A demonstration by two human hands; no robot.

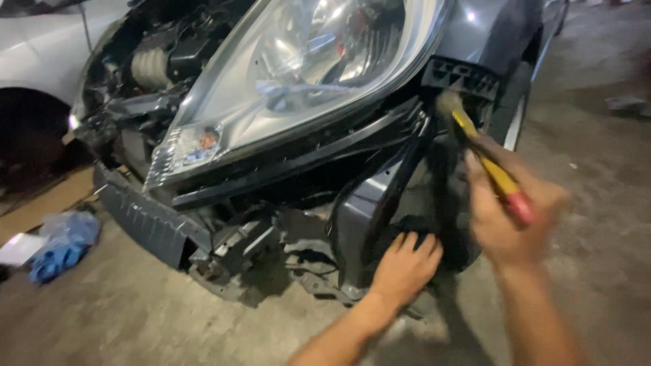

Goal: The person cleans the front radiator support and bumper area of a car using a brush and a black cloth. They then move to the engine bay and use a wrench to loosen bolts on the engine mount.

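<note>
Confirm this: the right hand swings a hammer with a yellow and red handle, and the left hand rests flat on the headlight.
Not quite. In the head view the left hand rests on the dark bent panel low beside the wheel arch, not the headlight. The right hand does hold the yellow-and-red-handled hammer.

1 head-worn camera looks down and forward, close to a dark car front [366,203] stripped of its bumper. The right hand [508,217], gripping a hammer [485,159], sits at the frame's right; the headlight [298,81] fills the top, above and left of that grip.
</note>
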